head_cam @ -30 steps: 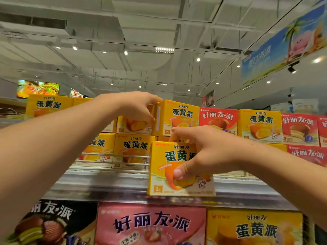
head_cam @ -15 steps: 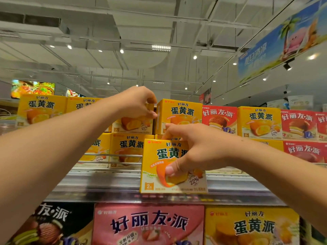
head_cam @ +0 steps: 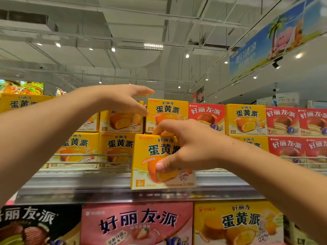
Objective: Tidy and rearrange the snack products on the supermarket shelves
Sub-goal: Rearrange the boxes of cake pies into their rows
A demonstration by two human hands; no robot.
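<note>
At frame centre the right hand (head_cam: pixel 185 147) pinches a yellow box (head_cam: pixel 155 163) off the shelf edge (head_cam: pixel 106 184) while the left hand (head_cam: pixel 122 99) hovers open-fingered above the upper row, so reslotting it squarely probably comes next.

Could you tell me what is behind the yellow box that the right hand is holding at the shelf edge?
Behind the held box in the right hand, another yellow box's top peeks out. The rest is covered by box and hand.

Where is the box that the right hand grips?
In the head view, centre: the box stands at the upper shelf's front edge, gripped by the right hand.
</note>
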